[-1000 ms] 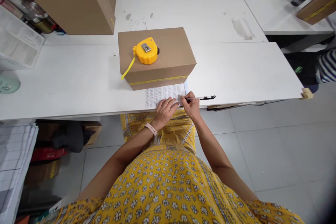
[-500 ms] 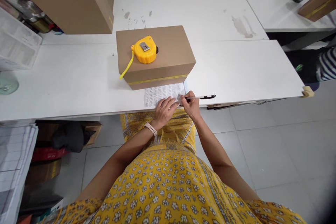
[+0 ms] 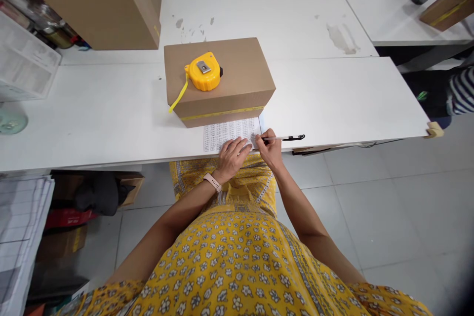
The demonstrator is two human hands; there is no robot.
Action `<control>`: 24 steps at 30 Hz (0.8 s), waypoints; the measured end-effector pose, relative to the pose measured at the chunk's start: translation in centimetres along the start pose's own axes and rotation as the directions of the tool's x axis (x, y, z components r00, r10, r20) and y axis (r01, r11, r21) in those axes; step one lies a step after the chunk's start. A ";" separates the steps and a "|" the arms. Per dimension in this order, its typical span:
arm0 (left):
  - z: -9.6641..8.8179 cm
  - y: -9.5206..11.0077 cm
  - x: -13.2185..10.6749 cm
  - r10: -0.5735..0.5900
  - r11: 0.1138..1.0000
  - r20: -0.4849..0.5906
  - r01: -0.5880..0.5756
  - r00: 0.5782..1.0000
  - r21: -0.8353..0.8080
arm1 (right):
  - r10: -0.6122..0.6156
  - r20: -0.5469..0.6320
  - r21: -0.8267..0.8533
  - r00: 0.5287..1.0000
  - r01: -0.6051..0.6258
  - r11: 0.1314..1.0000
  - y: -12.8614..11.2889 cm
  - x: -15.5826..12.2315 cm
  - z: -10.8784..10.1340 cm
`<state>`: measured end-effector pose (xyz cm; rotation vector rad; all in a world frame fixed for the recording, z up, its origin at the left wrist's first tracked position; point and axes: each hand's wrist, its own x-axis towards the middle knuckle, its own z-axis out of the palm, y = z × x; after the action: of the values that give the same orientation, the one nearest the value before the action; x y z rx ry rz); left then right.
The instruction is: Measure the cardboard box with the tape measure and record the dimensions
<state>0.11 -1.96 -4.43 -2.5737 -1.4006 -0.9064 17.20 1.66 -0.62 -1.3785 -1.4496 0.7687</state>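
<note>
My left hand [image 3: 233, 159] lies with fingers stretched out across the lower edge of a sheet of paper [image 3: 218, 137] filled with rows of small handwriting. My right hand [image 3: 270, 149] is closed around a pen [image 3: 294, 138], its clear barrel and black end pointing right. The pen's tip is hidden by my fingers, close to the paper's right side. Just behind the sheet sits a brown cardboard box [image 3: 237, 69], covering the paper's upper part. On the box lies a yellow tape measure [image 3: 203, 72] with a yellow strap.
The white table [image 3: 326, 94] has a front edge by my wrists. A large cardboard box [image 3: 107, 15] and a white plastic container [image 3: 25, 59] stand at the left. A striped sleeve of another person [image 3: 462, 91] shows far right. Stacked papers [image 3: 22, 217] are lower left.
My hands, the pen and the paper stay almost in place. The whole view has shifted very slightly.
</note>
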 end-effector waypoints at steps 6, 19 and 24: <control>0.1 0.0 -0.1 -0.002 1.000 -0.007 0.002 1.000 0.000 | 0.009 0.006 -0.013 1.000 -0.009 1.000 -0.2 0.1 0.0; 0.2 -0.1 -0.1 0.000 1.000 0.006 0.000 1.000 -0.011 | 0.036 -0.014 -0.003 0.999 -0.036 0.999 0.0 0.0 -0.1; 0.3 0.0 -0.1 -0.011 1.000 0.015 0.011 1.000 -0.017 | 0.038 0.012 0.005 0.999 -0.038 0.999 0.0 0.0 -0.1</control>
<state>0.14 -1.95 -4.74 -2.5934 -1.4178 -0.9071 17.29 1.61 -0.56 -1.4027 -1.4331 0.8055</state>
